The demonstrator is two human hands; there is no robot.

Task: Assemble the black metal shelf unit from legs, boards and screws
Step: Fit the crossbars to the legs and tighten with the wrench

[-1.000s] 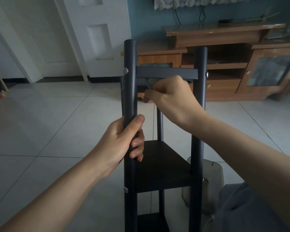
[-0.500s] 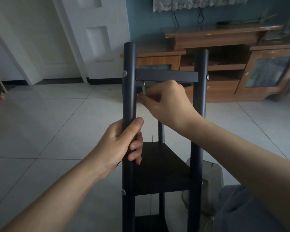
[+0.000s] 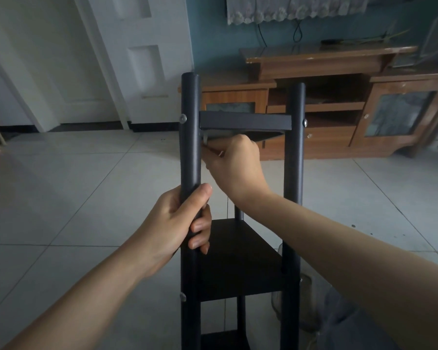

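Glossy tiled floor (image 3: 61, 198); left hand (image 3: 172, 223) grips round matte-black leg (image 3: 190, 152)

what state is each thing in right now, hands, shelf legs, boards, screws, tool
left hand: grips the near left leg
right hand: pinches a small metal wrench under the top board
near left leg: upright
top board: between the legs, level
upper left screw: in the leg
middle board: mounted

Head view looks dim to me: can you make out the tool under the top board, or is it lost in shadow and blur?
Head view: dim and wide-angle bowed; the small grey tool shows faintly beside the left leg, mostly hidden by the right hand; its type is unreadable.
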